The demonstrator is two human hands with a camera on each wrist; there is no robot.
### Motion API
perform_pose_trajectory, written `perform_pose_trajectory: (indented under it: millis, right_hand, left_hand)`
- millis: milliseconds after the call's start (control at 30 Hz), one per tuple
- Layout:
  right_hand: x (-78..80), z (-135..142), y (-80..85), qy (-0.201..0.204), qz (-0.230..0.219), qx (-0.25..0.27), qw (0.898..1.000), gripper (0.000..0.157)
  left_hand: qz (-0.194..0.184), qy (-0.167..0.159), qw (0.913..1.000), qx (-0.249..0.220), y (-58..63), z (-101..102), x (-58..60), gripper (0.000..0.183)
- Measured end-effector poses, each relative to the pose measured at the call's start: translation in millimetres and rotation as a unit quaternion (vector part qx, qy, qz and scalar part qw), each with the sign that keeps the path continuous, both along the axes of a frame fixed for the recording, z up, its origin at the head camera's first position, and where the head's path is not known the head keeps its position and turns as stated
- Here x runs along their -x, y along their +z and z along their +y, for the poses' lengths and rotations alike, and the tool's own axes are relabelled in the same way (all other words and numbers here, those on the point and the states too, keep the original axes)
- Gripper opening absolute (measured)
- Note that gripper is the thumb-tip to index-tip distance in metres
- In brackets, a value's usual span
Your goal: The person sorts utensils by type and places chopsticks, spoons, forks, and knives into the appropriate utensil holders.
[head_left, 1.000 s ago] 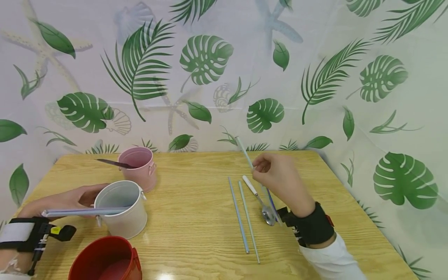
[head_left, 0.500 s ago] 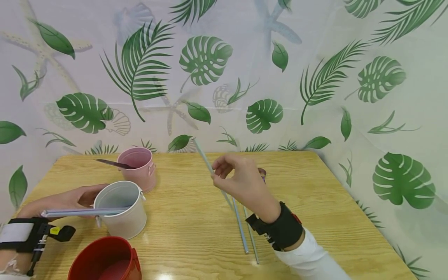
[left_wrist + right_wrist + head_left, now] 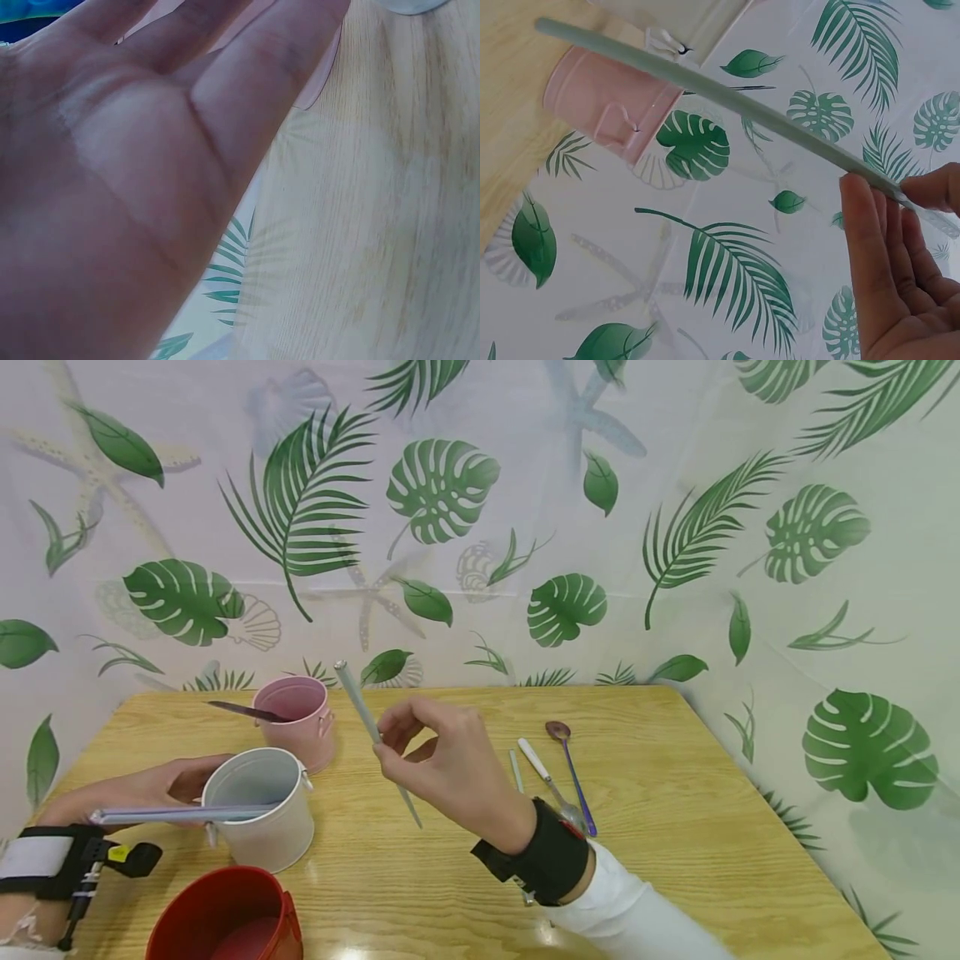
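Note:
My right hand (image 3: 450, 768) pinches a pale green metal chopstick (image 3: 358, 702) in the air right of the buckets. In the right wrist view the chopstick (image 3: 727, 97) slants between thumb and fingers (image 3: 866, 232). My left hand (image 3: 161, 783) holds the white bucket (image 3: 273, 835) from its left, fingers reaching behind it. The left wrist view shows the palm (image 3: 150, 150); the fingertips are cut off. Bluish-purple chopsticks (image 3: 180, 814) lean out of the white bucket over its left rim.
A pink bucket (image 3: 307, 739) with a dark knife (image 3: 247, 709) stands behind. A red bucket (image 3: 288, 935) is in front. On the right lie a white-handled spoon (image 3: 536, 760), a purple-handled spoon (image 3: 573, 768) and chopsticks (image 3: 516, 768) partly covered by my right arm.
My right hand has carried the green chopstick leftward from the spoons towards the buckets. The spoons have come back into view. My left hand and the buckets have stayed put.

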State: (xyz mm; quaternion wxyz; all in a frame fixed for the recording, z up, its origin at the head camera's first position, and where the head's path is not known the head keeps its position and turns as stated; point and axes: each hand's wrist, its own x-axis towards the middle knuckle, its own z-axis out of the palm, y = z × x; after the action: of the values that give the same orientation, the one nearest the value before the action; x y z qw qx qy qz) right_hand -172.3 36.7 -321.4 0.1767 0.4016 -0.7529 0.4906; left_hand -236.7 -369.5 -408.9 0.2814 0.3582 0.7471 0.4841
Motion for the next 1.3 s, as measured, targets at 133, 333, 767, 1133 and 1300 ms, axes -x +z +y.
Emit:
perform_pose_trajectory:
  millis: [133, 333, 767, 1133, 1300]
  right_hand:
    - [-1.4, -7.6, 5.2, 0.015, 0.025, 0.03, 0.999, 0.016]
    - [-3.0, -19.1, 12.2, 0.053, 0.063, 0.065, 0.995, 0.016]
    - [-0.9, -39.4, 23.9, 0.104, 0.113, 0.126, 0.98, 0.02]
    - [5.2, -55.3, 18.9, 0.14, 0.101, 0.139, 0.975, 0.021]
    - [11.4, -61.5, 6.5, 0.132, 0.089, 0.107, 0.981, 0.019]
  left_hand:
    - [-0.002, 0.01, 0.9999, 0.009, 2.4, 1.4, -0.9, 0.08]
    - [-0.013, 0.011, 0.9998, 0.004, 2.4, 0.2, -2.6, 0.079]
    - [0.002, 0.043, 0.9981, 0.044, 6.9, 2.4, -4.7, 0.08]
    - [-0.012, 0.041, 0.9982, 0.042, 8.4, 1.1, -3.6, 0.082]
    - [-0.009, 0.04, 0.9981, 0.047, 8.4, 1.0, -4.0, 0.082]
